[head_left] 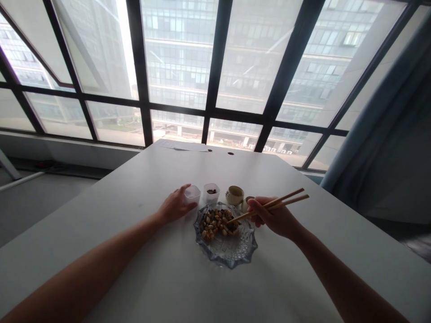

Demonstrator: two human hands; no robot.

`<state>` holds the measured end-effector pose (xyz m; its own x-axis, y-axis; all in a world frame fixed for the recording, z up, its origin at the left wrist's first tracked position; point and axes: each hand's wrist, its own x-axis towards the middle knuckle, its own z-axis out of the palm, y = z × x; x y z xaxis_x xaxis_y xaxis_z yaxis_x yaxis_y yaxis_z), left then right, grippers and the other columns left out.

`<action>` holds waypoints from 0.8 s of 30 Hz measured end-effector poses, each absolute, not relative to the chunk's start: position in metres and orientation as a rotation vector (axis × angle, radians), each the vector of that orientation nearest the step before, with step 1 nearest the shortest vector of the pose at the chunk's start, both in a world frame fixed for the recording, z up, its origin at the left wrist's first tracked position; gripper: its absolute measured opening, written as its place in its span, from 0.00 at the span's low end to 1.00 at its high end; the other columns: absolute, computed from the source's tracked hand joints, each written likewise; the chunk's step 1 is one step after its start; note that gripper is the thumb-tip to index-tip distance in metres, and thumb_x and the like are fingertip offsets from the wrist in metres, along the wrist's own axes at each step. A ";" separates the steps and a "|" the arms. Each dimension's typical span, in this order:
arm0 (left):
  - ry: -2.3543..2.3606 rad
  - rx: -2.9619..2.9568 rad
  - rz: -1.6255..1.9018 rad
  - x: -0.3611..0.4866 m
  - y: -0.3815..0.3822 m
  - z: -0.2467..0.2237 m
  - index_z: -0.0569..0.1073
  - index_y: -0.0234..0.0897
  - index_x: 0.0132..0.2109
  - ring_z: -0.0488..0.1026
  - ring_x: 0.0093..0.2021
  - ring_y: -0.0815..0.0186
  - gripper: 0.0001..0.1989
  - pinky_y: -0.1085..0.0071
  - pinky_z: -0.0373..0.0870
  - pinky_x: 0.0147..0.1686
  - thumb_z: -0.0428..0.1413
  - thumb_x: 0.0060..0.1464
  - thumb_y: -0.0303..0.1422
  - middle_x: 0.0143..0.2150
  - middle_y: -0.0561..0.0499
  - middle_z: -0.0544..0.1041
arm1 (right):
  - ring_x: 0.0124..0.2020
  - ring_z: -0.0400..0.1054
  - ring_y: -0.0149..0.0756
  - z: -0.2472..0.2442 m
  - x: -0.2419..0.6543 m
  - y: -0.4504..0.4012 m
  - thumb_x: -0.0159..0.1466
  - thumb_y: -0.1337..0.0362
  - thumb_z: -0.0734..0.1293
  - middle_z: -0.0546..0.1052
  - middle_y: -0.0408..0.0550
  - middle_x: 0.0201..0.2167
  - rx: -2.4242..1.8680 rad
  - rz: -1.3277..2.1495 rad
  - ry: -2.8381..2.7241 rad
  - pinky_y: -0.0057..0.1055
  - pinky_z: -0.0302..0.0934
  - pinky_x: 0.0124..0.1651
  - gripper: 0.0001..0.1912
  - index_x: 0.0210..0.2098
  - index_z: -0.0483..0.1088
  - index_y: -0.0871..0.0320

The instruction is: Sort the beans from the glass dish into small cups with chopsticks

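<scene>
A scalloped glass plate (232, 255) stands on the white table, with brown nuts or seeds (215, 222) heaped toward its far left side. My right hand (272, 217) grips a pair of wooden chopsticks (286, 198), whose tips reach into the heap. Just beyond the plate's left rim, my left hand (175, 204) has thumb and fingers around a small translucent plastic cup (192, 194); I see nothing in it. Beside that cup is a second plastic cup (211, 197) with some dark pieces inside. Two small tan cups follow, one in full view (235, 195), the other (247, 202) partly behind my right hand.
White paper sheets (183, 146) lie at the far end of the table (134, 269), near two dark round holes. Large black-framed windows (208, 89) rise behind it. A blue-grey curtain (380, 116) hangs at the right.
</scene>
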<state>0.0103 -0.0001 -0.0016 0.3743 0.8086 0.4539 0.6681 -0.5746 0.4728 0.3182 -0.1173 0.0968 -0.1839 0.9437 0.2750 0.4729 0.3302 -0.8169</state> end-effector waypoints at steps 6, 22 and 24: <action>1.305 2.436 0.999 0.011 -0.001 0.000 0.60 0.37 0.63 0.72 0.55 0.47 0.35 0.50 0.69 0.53 0.58 0.53 0.47 0.58 0.36 0.72 | 0.14 0.67 0.30 0.098 0.314 -0.120 0.64 0.41 0.63 0.73 0.45 0.15 -1.256 0.703 -1.798 0.24 0.60 0.16 0.28 0.23 0.71 0.60; 1.330 2.432 0.930 0.011 -0.002 0.002 0.58 0.35 0.64 0.72 0.55 0.48 0.36 0.51 0.68 0.53 0.57 0.54 0.46 0.58 0.35 0.72 | 0.15 0.66 0.29 0.104 0.318 -0.125 0.69 0.49 0.59 0.72 0.45 0.17 -1.214 0.553 -2.166 0.24 0.58 0.18 0.26 0.22 0.67 0.59; 1.336 2.430 0.919 0.011 -0.002 0.002 0.58 0.34 0.64 0.72 0.56 0.48 0.36 0.51 0.68 0.53 0.56 0.54 0.46 0.58 0.35 0.72 | 0.16 0.66 0.29 0.103 0.319 -0.124 0.69 0.48 0.59 0.72 0.46 0.17 -1.215 0.566 -2.159 0.24 0.59 0.18 0.26 0.22 0.67 0.59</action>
<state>0.0111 -0.0024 0.0023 0.3913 0.8203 0.4172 0.6831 -0.5627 0.4657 0.3190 -0.1242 0.1034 -0.4083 0.8670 0.2857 0.6154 0.4926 -0.6153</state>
